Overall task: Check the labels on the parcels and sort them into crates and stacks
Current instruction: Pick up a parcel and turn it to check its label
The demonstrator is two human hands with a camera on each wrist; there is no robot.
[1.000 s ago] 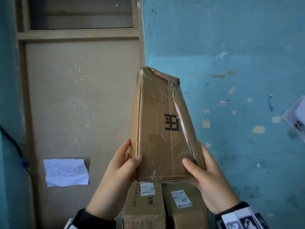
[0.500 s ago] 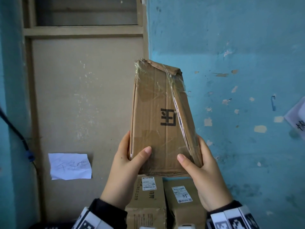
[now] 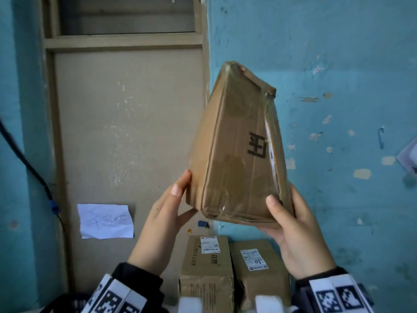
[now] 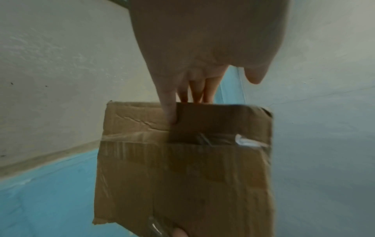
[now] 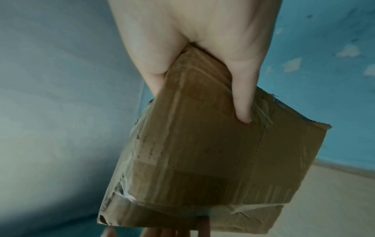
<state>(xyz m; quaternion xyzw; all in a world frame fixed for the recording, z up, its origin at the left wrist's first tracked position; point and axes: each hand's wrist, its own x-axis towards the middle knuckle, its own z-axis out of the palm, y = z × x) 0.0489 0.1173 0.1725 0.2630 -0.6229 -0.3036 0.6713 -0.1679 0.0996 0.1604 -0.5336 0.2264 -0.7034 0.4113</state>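
Taped parcel tilted (marker glyph showing), right hand gripping, left hand touching

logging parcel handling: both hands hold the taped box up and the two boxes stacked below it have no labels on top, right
Not quite. Both the left hand and right hand do hold the taped box up, but the two boxes below each carry a white label on top. The head view shows them.

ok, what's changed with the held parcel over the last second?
The taped brown cardboard parcel has tilted, its top leaning right, and turned so its left side shows. The left hand has let go its thumb grip; now straight fingers touch the left edge. The right hand still grips the lower right corner. The two labelled cardboard boxes below and the white paper note are unchanged.
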